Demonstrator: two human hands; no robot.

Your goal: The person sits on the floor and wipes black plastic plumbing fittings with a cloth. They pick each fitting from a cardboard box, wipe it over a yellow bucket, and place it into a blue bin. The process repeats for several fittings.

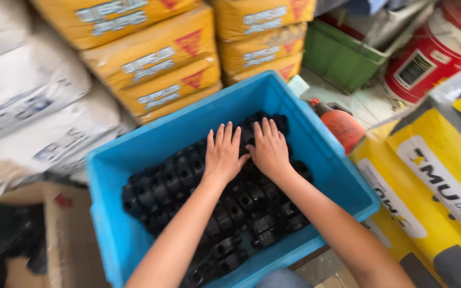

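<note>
Both hands, left hand [223, 153] and right hand [269, 149], lay flat, fingers spread, gripping nothing, on black plastic fittings [172, 186] heaped in the blue crate [198, 120]; these looked rigid, light, best pinched round their collars.

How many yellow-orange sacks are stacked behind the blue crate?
7 partly in view. Left stack, four. Right stack, three. More may sit hidden above the frame or behind the blue crate.

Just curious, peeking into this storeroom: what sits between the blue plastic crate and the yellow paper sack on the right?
In the head view, an orange bottle with a black cap lies between the blue plastic crate and the yellow paper sack.
</note>
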